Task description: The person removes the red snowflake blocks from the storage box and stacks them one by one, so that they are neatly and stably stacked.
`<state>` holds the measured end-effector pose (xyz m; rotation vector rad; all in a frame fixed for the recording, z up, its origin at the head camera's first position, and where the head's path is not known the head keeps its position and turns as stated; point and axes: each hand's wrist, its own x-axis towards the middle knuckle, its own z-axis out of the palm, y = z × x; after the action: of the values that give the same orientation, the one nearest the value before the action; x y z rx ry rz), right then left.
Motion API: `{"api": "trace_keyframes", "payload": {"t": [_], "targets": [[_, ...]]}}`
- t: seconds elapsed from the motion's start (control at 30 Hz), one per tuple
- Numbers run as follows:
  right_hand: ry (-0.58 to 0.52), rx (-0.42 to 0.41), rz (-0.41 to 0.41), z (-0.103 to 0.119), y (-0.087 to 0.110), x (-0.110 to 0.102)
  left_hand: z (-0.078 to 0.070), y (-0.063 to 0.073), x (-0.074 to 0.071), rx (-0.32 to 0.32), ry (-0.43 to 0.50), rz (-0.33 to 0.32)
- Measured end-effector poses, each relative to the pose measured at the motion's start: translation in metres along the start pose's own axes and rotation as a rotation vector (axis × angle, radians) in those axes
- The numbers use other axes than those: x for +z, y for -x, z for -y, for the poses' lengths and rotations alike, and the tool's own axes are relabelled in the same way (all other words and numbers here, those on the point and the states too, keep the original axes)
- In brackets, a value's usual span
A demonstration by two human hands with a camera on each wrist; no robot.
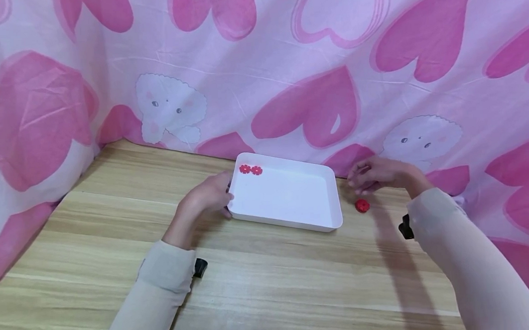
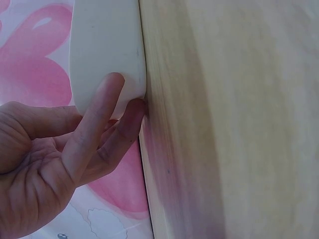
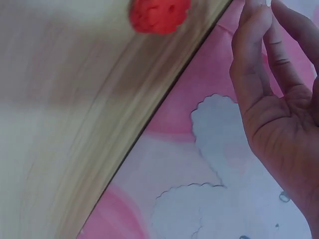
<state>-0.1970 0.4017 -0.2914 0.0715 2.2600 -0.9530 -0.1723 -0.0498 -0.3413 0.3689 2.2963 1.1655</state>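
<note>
A white rectangular tray (image 1: 284,196) stands on the wooden table. Two red flower-shaped pieces (image 1: 251,169) lie side by side in its far left corner. At the tray's left end, my left hand (image 1: 209,192) grips the wall; in the left wrist view, fingers (image 2: 102,107) bend around the tray's corner (image 2: 107,45). Beyond the tray's right end, my right hand (image 1: 374,174) hovers with loosely bent fingers and no visible thing in them. Just nearer than that hand, a red notched round piece (image 1: 362,205) sits on the table, apart from the fingers. The right wrist view cuts off the fingertips.
Pink cloth (image 1: 306,103) with hearts and white animal faces hangs behind the table's back edge and along the left side. Bare wood tabletop (image 1: 262,284) extends in front of the tray. A dark strap end (image 1: 200,268) sticks out at the left cuff.
</note>
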Motion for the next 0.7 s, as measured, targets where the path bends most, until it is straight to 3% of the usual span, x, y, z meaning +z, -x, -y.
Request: {"api": "trace_keyframes", "payload": {"t": [0.47,0.7], "targets": [[-0.005,-0.08,-0.01,0.05,-0.022,0.025,0.0,0.002,0.002,-0.034,0.0,0.005],[0.003,-0.081,0.006,0.073,-0.033,0.037,0.0,0.001,-0.001,-0.006,-0.005,0.003]]}}
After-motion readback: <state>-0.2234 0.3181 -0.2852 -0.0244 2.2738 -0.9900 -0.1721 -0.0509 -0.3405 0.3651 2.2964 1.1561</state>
